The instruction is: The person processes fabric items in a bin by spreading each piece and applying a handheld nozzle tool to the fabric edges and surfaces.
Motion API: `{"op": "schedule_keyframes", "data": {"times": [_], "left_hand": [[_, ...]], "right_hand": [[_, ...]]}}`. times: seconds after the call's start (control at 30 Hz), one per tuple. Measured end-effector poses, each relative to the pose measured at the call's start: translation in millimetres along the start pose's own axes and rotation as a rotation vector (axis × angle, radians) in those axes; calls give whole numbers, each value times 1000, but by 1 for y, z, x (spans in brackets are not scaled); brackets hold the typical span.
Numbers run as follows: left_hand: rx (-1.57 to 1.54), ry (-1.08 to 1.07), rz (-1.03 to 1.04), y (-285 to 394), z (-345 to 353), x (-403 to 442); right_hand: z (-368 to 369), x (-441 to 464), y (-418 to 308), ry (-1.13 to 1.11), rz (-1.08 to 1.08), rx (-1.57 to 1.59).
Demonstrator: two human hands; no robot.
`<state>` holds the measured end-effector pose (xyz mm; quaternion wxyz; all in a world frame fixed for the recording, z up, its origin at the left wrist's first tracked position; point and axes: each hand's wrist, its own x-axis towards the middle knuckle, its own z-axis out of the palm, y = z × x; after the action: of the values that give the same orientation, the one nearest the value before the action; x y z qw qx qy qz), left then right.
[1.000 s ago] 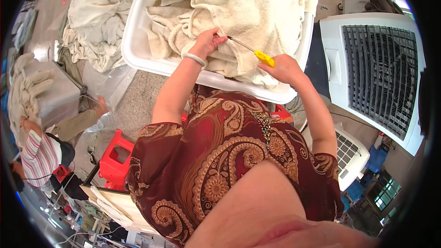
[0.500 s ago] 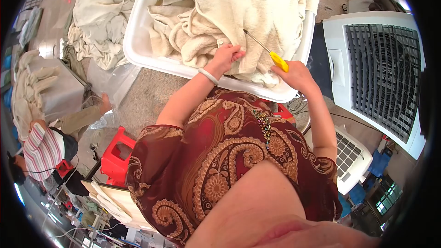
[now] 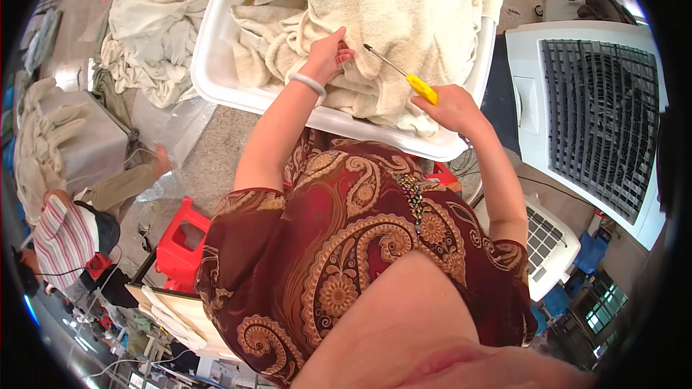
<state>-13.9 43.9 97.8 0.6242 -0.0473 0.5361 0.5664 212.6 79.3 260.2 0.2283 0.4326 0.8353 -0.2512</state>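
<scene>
My right hand [image 3: 454, 109] is closed round the yellow handle of a screwdriver [image 3: 421, 89]. Its thin metal shaft points up and left, with a dark tip over the cloth. My left hand [image 3: 330, 56], with a white bangle at the wrist, is closed at a fold of the cream cloth [image 3: 389, 11]; the exact pinch is partly hidden by the fingers. Soft fleecy cream cloth lies heaped in a white plastic tub [image 3: 209, 65] in front of me, and some hangs over its far and right sides.
More pale cloth [image 3: 155, 25] is piled on the floor at left. A white air cooler [image 3: 530, 104] stands at right. Near my left side is a red stool [image 3: 176, 245]. Farther left, a person in a striped top [image 3: 68, 241] sits by a grey bin [image 3: 94, 133] draped with cloth.
My left hand has moved left and up across the cloth. My right hand and the screwdriver have shifted slightly left, the tip now higher and farther left.
</scene>
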Motion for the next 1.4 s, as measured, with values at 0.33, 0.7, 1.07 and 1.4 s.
{"op": "schedule_keyframes", "data": {"times": [0.33, 0.7, 1.07, 1.4], "left_hand": [[-254, -172, -27, 4, -17, 24], [-148, -153, 48, -6, -14, 20], [-134, -149, 57, -9, -16, 24], [-114, -43, 33, -15, -10, 24]], "right_hand": [[-9, 31, -19, -31, -33, -155], [-26, 26, -29, -83, 16, -224], [-27, 34, -36, -92, -18, -285], [-24, 25, -25, -115, 16, -268]]}}
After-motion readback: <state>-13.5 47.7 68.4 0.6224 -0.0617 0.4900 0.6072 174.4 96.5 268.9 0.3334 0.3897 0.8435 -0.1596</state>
